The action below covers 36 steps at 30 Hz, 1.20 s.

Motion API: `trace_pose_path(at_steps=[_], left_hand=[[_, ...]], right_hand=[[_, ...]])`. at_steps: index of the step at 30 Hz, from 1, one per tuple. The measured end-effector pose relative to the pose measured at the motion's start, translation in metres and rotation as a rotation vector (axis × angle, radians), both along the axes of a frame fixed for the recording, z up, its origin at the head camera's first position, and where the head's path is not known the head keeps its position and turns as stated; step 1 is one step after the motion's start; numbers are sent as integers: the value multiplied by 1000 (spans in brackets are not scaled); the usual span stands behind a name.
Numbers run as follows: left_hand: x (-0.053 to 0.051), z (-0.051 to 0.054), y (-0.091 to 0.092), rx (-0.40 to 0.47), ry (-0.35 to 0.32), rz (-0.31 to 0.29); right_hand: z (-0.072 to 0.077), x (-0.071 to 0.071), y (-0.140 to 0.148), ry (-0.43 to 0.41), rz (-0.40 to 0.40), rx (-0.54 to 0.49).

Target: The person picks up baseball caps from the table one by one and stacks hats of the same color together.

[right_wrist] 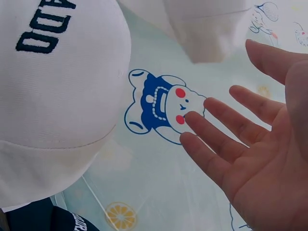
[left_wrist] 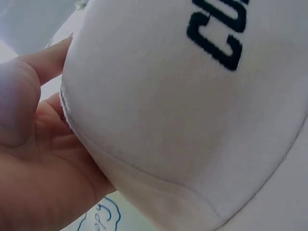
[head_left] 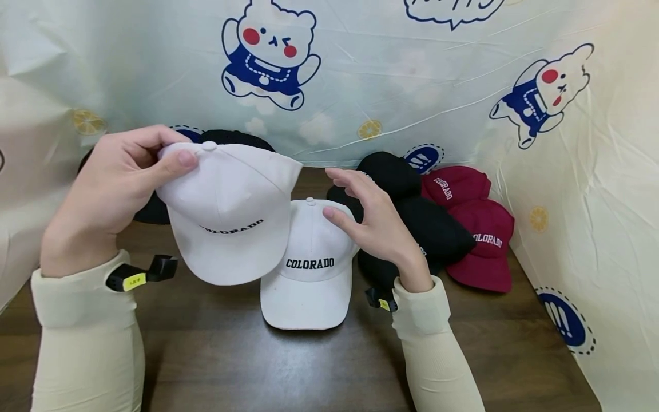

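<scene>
Raised above the table in the head view is a white cap (head_left: 231,189) lettered COLORADO, tilted, its brim toward me. My left hand (head_left: 115,183) pinches it at the crown's left side, thumb on the front. A second white COLORADO cap (head_left: 309,286) sits on the table just right of it, partly overlapped by the raised one. Over that cap's right side hovers my right hand (head_left: 373,217), fingers extended and holding nothing. The right wrist view shows the right hand (right_wrist: 240,149) with spread fingers, apart from the white cap (right_wrist: 62,96).
Several black caps (head_left: 427,229) lie in a pile on the right, with maroon caps (head_left: 481,240) beyond them. More black caps (head_left: 239,138) are partly hidden behind the raised cap. A printed cloth (head_left: 360,68) hangs behind the brown wooden table (head_left: 247,355).
</scene>
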<state>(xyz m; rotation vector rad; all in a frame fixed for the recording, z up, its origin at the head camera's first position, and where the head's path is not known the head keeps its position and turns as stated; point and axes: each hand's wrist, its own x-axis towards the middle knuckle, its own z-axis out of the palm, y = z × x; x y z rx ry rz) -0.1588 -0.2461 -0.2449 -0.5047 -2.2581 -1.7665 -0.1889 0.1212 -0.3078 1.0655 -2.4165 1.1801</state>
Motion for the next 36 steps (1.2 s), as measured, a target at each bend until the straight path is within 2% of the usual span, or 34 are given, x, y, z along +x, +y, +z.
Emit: trace_pose_path(at_steps=[4,11,15,19,31,36], left_hand=[[3,0,8,18,-22,-51],[1,-4,36,-135,-72,-120],[0,-7,51,-140,-135,-173],[-4,-11,60,-150,-145,-199],[-17,-23,62,-215,-238,-241],[-23,-28,59,-266,-260,-306]], right_hand=[[1,2,-2,-3,17,-15],[4,6,-2,-48,60,-53],[6,7,-1,-66,85,-74],[7,8,2,-83,110,-95],[6,5,6,-292,142,-104],[5,2,12,-362,160,-124]])
